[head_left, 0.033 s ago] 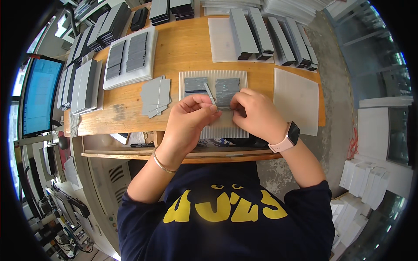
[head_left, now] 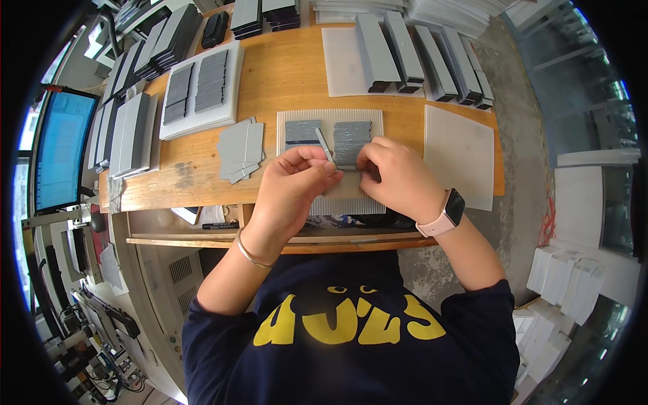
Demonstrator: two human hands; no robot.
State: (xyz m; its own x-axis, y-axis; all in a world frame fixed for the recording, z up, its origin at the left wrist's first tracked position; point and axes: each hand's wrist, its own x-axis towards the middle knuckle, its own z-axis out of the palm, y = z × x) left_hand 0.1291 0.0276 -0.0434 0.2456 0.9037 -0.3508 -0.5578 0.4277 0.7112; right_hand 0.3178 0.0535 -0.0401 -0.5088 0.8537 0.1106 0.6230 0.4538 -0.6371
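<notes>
My left hand (head_left: 297, 182) pinches a thin, narrow grey strip (head_left: 325, 144) between thumb and fingertips, its far end tilted up and to the left. My right hand (head_left: 399, 174) is closed, fingers curled, at the near right corner of a row of grey strips (head_left: 352, 138); whatever its fingertips hold is hidden. Another row of grey strips (head_left: 303, 129) lies to the left, partly covered by my left hand. Both rows rest on a translucent ribbed sheet (head_left: 331, 204) on the wooden table.
Flat grey plates (head_left: 241, 147) lie left of the sheet. Farther left, a white stack of sheets (head_left: 233, 84) bears more strips. Long grey stacks (head_left: 378, 57) stand at the far right, above a bare translucent sheet (head_left: 459, 155). An open drawer (head_left: 182, 231) lies below the table edge.
</notes>
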